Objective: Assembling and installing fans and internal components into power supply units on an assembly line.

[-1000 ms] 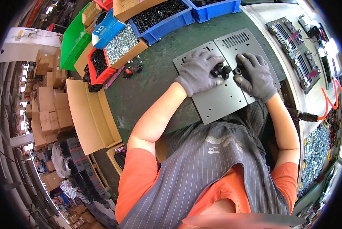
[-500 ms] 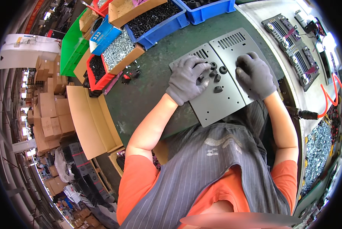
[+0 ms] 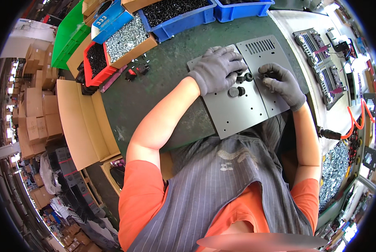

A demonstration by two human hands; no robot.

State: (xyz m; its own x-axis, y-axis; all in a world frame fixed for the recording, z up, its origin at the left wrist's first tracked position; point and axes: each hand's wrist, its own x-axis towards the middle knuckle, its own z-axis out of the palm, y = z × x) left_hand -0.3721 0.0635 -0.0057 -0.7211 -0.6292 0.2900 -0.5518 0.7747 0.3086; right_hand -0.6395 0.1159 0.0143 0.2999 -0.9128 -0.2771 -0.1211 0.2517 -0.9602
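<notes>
Two grey sheet-metal panels lie side by side on the green bench, the left panel (image 3: 238, 115) and the right panel (image 3: 278, 63), both with holes and slots. Small round black rubber feet (image 3: 234, 92) are loose on the left panel, one ring-shaped foot (image 3: 249, 77) near the seam. My gloved left hand (image 3: 217, 70) covers the left panel's upper part, fingers curled down beside the feet; whatever they grip is hidden. Over the right panel, my gloved right hand (image 3: 283, 86) pinches a small black piece, apparently a rubber foot, between thumb and fingers.
Beyond the panels stand blue bins (image 3: 179, 21) of dark screws, a carton (image 3: 127, 40) of silver screws and a red bin (image 3: 97, 61). Slotted assemblies (image 3: 320, 63) lie on the pale table at right, near a tool with a red coiled hose (image 3: 351, 122).
My left hand has moved up and right over the panel. My right hand has gone from lying over its panel to a pinch near the seam. The rubber feet have shifted.
</notes>
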